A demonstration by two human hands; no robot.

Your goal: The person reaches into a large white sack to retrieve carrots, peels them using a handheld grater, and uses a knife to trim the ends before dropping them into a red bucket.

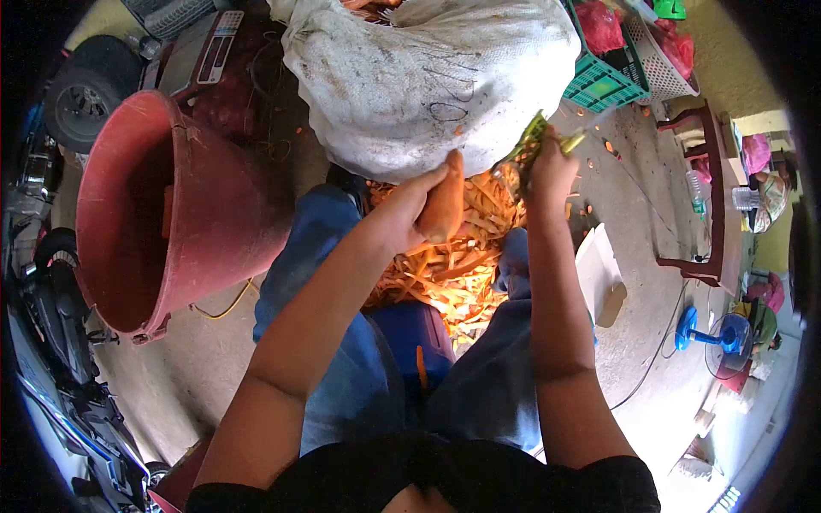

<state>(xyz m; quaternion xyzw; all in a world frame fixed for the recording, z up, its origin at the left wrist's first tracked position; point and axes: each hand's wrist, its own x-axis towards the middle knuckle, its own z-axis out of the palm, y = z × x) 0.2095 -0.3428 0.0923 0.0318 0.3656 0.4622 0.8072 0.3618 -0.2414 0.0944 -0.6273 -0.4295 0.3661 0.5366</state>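
Seated person, blue jeans, knees apart. Left hand (409, 208) curled snug around a peeled carrot (444, 205), tapered, smooth, orange, held upright at centre frame. Right hand (550, 167), at 1 o'clock from the carrot, fingers closed on a yellow-green peeler (537, 135); blade detail too blurred to read. Between the knees, just beyond the hands, a heap of peelings (453, 274): thin, curled, orange strips on concrete floor. At 12 o'clock, a bulging white woven sack (428, 81), grimy, top open. At 9 o'clock, a red plastic bucket (162, 214), tilted, scuffed. At 1 o'clock, far, a green lattice crate (599, 85).
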